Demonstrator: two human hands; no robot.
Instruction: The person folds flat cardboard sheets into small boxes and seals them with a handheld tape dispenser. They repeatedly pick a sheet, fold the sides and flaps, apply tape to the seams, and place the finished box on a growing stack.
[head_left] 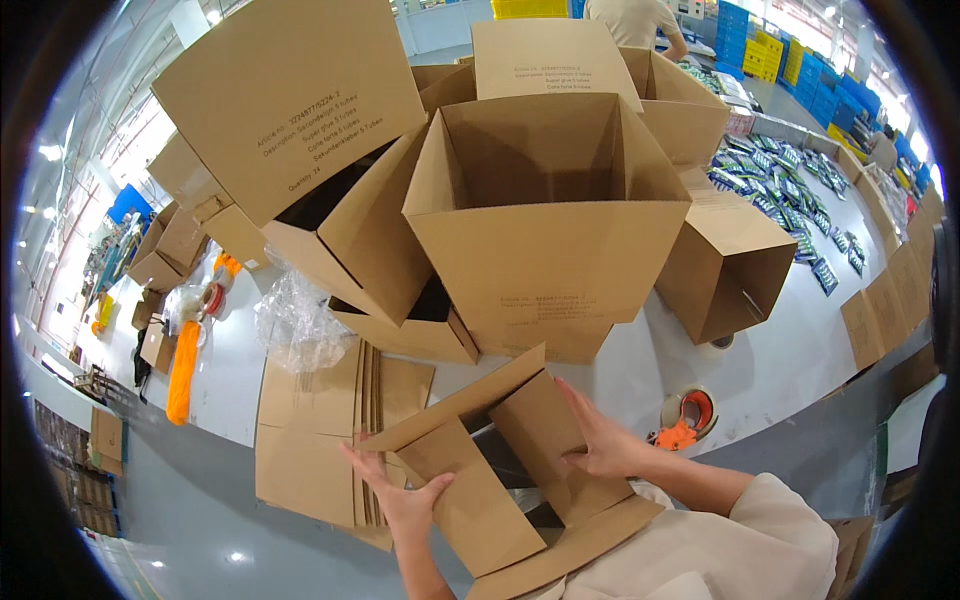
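Observation:
A small cardboard box [455, 495] is tilted in front of my body, squared out, its end flaps spread and a gap between them. My left hand [407, 503] grips its left side, thumb on a flap and fingers along the outer edge. On the opposite side my right hand [603, 440] is closed on the box, thumb bent against the inner flap. Just left of it, a stack of flattened cartons [308, 440] lies at the table's edge, partly hidden by the box.
Several open cartons, including a large one [540, 260], stand piled ahead. A tape dispenser [686, 418] sits at the right table edge. Clear plastic film [305, 315] lies at left near an orange bundle [183, 372]. Many small packets [785, 190] cover the far right table.

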